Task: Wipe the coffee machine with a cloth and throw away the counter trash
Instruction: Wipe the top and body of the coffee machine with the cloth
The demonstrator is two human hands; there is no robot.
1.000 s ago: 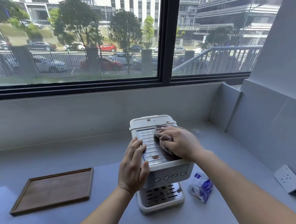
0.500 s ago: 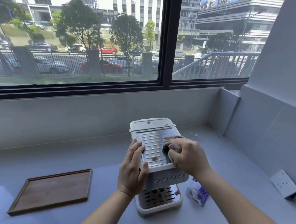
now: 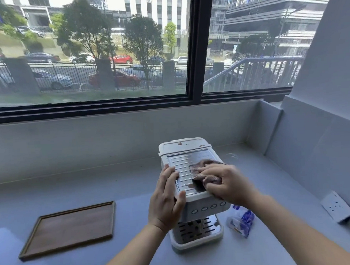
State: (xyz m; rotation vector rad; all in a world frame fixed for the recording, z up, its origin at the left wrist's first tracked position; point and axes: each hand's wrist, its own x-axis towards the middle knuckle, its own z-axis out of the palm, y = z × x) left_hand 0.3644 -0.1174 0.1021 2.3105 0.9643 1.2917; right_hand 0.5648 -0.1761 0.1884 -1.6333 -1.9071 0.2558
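Observation:
A white coffee machine (image 3: 184, 148) stands on the grey counter (image 3: 112, 186) in front of me, with a ribbed metal top plate and brown spots on its rear lid. My left hand (image 3: 165, 201) lies flat against the machine's left side and top edge, bracing it. My right hand (image 3: 227, 182) presses a bunched brownish cloth (image 3: 201, 167) onto the right front part of the top plate. A crumpled clear wrapper with blue print (image 3: 240, 222) lies on the counter just right of the machine's base.
A dark wooden tray (image 3: 69, 229) lies on the counter to the left. A white socket box (image 3: 337, 207) is mounted low on the right wall. Grey walls close off the counter at the back and right, under a large window.
My right hand slid the cloth from the back of the top plate toward its front right edge. The left hand stayed on the machine's left side.

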